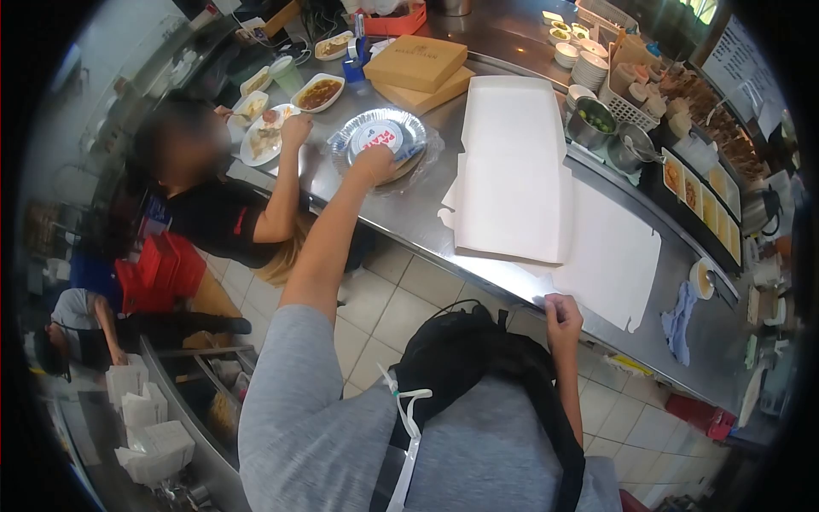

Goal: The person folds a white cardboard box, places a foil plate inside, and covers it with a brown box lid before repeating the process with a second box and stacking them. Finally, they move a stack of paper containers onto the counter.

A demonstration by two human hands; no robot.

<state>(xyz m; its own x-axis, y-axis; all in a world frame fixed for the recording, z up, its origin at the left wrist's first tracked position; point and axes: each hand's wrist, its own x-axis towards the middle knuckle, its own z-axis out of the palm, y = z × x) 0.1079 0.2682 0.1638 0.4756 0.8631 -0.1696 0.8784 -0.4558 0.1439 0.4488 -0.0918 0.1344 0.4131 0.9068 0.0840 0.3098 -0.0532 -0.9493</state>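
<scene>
My left hand [375,164], at the end of my outstretched arm, has its fingers curled on a round pack of silver foil plates [409,126]. The pack has a white round label with red letters, and crinkled clear plastic wrap [433,154] lies about it. My right hand [563,317] is at the counter's near edge with thumb and fingers pinched together; what they hold, if anything, is too small to make out. Close to it are a long white cardboard box [512,171] and a flat white cardboard sheet [606,256].
A co-worker in a black shirt [226,218] eats at the steel counter [375,205] on the left, near a white plate [254,154]. Brown boxes [418,61] lie behind the foil plates. Steel pots [589,128] and condiment trays [699,192] line the right; a blue cloth [680,324] lies there.
</scene>
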